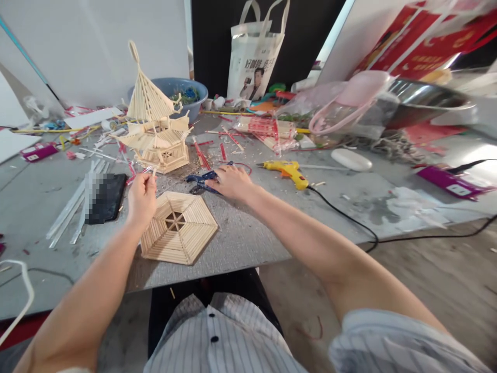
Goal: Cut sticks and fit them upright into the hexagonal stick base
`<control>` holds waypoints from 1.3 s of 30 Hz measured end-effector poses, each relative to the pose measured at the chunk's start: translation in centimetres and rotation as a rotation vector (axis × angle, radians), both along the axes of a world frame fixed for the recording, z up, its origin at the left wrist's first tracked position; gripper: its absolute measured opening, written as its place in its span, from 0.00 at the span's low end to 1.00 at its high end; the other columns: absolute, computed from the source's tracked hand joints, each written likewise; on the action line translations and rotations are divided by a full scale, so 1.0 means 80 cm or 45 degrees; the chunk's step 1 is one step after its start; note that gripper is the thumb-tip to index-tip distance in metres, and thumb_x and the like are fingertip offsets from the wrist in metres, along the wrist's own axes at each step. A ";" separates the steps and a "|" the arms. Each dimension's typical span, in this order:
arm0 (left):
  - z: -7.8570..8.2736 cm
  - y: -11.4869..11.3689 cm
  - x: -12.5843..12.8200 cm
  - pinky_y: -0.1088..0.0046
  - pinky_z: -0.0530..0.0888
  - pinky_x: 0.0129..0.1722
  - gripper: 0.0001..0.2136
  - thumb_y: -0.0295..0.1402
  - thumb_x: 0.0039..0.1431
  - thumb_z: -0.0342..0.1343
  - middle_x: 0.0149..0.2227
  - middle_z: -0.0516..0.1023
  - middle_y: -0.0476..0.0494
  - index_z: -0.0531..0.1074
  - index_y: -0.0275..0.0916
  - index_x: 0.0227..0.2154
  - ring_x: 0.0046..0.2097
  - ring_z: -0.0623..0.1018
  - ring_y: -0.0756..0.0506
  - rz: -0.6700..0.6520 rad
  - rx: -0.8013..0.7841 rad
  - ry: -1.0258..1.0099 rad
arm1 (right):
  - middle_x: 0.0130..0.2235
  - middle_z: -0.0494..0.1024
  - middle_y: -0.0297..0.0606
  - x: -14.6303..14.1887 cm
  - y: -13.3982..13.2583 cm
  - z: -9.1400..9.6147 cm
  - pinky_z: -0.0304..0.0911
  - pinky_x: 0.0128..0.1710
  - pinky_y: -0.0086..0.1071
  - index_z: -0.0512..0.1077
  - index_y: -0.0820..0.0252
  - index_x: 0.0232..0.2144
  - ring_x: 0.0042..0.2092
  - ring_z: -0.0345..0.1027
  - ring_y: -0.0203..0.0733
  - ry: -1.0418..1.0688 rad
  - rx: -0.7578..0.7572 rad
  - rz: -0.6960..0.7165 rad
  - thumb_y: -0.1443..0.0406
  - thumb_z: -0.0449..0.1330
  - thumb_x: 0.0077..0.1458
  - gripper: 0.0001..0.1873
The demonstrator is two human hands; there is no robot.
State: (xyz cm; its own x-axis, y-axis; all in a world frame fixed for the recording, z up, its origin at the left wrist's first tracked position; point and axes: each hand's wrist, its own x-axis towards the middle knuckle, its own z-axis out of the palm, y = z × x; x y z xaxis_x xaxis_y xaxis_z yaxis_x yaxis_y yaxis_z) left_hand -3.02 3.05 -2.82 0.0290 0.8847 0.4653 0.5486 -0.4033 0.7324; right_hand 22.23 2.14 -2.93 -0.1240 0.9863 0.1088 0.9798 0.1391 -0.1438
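I see pale straw sticks in the pagoda [157, 98] at ten o'clock and the hexagonal panel [198, 230] at eight, the latter banded in concentric hexagons. The hand tool [199, 180] at nine looks dark blue; the glue gun [285, 167] at three, bright yellow. Grey bench [248, 248]; blue basin [199, 85] at eleven; off-white tote bag [248, 46], dark-lettered, at twelve; pale shirt [229, 342], grey-striped, at six.

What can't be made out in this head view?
In the head view:
Blue tool: partly covered by the right hand.
Small stick: lower end hidden in the left hand.
Blue basin: one side hidden behind the wooden pagoda.
Black slab: left part masked by pixelation.
Red bag: print blurred, top cut off by the picture's edge.
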 end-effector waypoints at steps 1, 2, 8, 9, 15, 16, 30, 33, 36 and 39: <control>0.001 -0.003 0.001 0.73 0.62 0.25 0.07 0.37 0.60 0.46 0.24 0.65 0.50 0.63 0.41 0.31 0.25 0.65 0.50 0.039 0.034 0.038 | 0.56 0.69 0.52 0.004 0.007 0.009 0.55 0.54 0.51 0.70 0.64 0.51 0.56 0.62 0.57 -0.005 -0.004 -0.012 0.47 0.44 0.60 0.31; 0.003 -0.007 0.003 0.72 0.62 0.27 0.06 0.37 0.60 0.47 0.24 0.65 0.50 0.64 0.41 0.31 0.26 0.66 0.49 0.059 0.062 0.076 | 0.54 0.72 0.52 0.007 0.016 0.017 0.56 0.54 0.49 0.70 0.63 0.50 0.55 0.64 0.56 -0.009 -0.012 -0.037 0.49 0.46 0.60 0.29; 0.008 -0.031 0.016 0.72 0.61 0.29 0.07 0.37 0.60 0.47 0.25 0.67 0.49 0.64 0.41 0.30 0.27 0.66 0.49 0.004 0.132 0.228 | 0.48 0.76 0.47 0.002 0.083 0.038 0.63 0.46 0.40 0.74 0.59 0.45 0.51 0.69 0.52 -0.017 -0.046 -0.130 0.60 0.47 0.60 0.20; 0.009 -0.034 0.017 0.72 0.60 0.28 0.08 0.38 0.60 0.48 0.23 0.67 0.50 0.63 0.41 0.29 0.26 0.66 0.50 0.016 0.116 0.246 | 0.49 0.76 0.47 -0.005 0.095 0.036 0.63 0.47 0.40 0.74 0.59 0.46 0.51 0.69 0.51 -0.021 -0.049 -0.125 0.61 0.48 0.60 0.19; 0.016 -0.035 0.011 0.73 0.55 0.25 0.15 0.42 0.59 0.47 0.16 0.57 0.54 0.57 0.41 0.20 0.21 0.59 0.51 0.063 0.020 0.280 | 0.51 0.74 0.56 -0.045 0.152 0.019 0.63 0.48 0.41 0.73 0.68 0.49 0.52 0.68 0.55 -0.012 -0.107 -0.153 0.67 0.53 0.55 0.20; 0.017 -0.033 0.009 0.73 0.55 0.25 0.16 0.42 0.60 0.46 0.16 0.57 0.54 0.56 0.41 0.20 0.21 0.60 0.50 0.046 0.014 0.275 | 0.52 0.73 0.57 -0.049 0.159 0.017 0.63 0.49 0.41 0.72 0.69 0.50 0.53 0.67 0.54 -0.001 -0.120 -0.173 0.68 0.54 0.55 0.21; 0.001 -0.010 0.000 0.72 0.63 0.30 0.12 0.37 0.59 0.48 0.22 0.69 0.47 0.65 0.41 0.21 0.27 0.68 0.48 -0.126 0.082 0.239 | 0.44 0.77 0.57 -0.023 0.175 0.014 0.64 0.45 0.41 0.74 0.69 0.41 0.48 0.71 0.53 0.547 -0.173 -0.493 0.63 0.59 0.52 0.17; 0.003 -0.014 0.002 0.73 0.61 0.27 0.09 0.36 0.57 0.50 0.20 0.66 0.50 0.69 0.41 0.24 0.24 0.65 0.49 -0.119 0.017 0.225 | 0.28 0.76 0.44 -0.012 0.155 0.019 0.65 0.30 0.32 0.71 0.66 0.34 0.28 0.70 0.39 0.863 -0.127 -0.515 0.65 0.52 0.56 0.11; 0.003 -0.017 0.006 0.73 0.60 0.27 0.09 0.37 0.57 0.50 0.20 0.65 0.51 0.73 0.40 0.27 0.25 0.65 0.50 -0.137 -0.066 0.130 | 0.23 0.68 0.31 -0.008 0.117 0.022 0.55 0.20 0.25 0.65 0.61 0.35 0.18 0.56 0.28 1.181 0.033 -0.520 0.65 0.43 0.62 0.11; 0.003 -0.018 0.010 0.73 0.61 0.27 0.10 0.38 0.55 0.52 0.19 0.65 0.51 0.73 0.40 0.25 0.25 0.64 0.50 -0.158 -0.153 0.004 | 0.23 0.61 0.25 -0.013 0.069 0.021 0.50 0.18 0.24 0.58 0.56 0.34 0.16 0.47 0.27 1.416 0.199 -0.520 0.60 0.39 0.65 0.12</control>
